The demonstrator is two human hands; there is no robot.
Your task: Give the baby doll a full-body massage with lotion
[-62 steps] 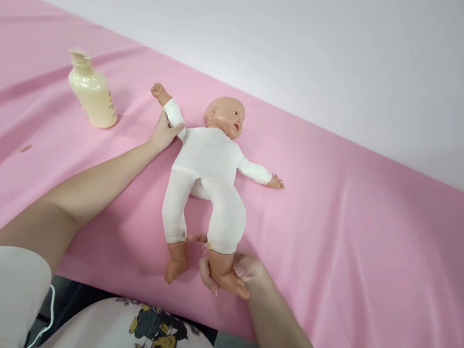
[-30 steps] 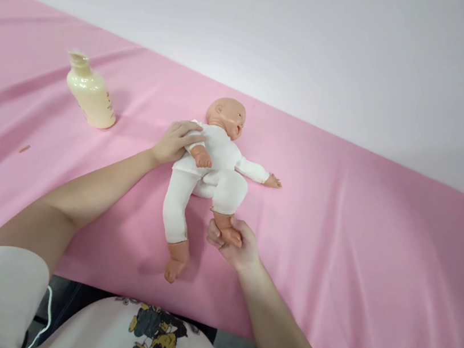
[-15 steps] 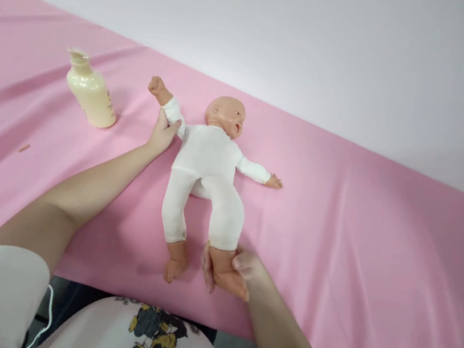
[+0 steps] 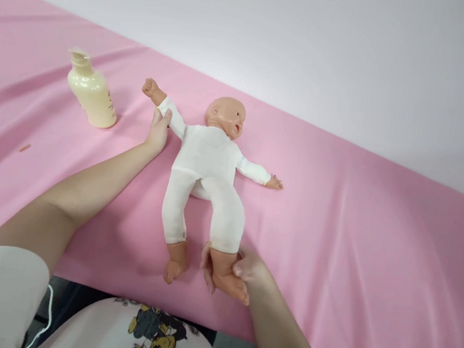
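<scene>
A baby doll (image 4: pixel 206 150) with a white cloth body and tan head, hands and feet lies on its back on the pink cloth. Its face is turned to the right and its arms are spread. My left hand (image 4: pixel 159 131) is closed round the doll's arm on the left side, near the wrist, with the thumb on top and the other fingers mostly hidden. Round the ankle of the doll's leg on the right side, my right hand (image 4: pixel 247 267) is closed, fingers passing beneath it. The doll's other foot rests free on the cloth.
A pale yellow pump bottle (image 4: pixel 93 98) stands on the left, beyond my left forearm. Near it lies a small brownish strip (image 4: pixel 25 148). The pink cloth (image 4: pixel 375 263) has soft folds, and a white wall (image 4: pixel 319 48) rises behind the table.
My left hand has slid along the doll's arm towards its wrist, and that arm has shifted slightly left. My right hand stays on the ankle, almost unmoved.
</scene>
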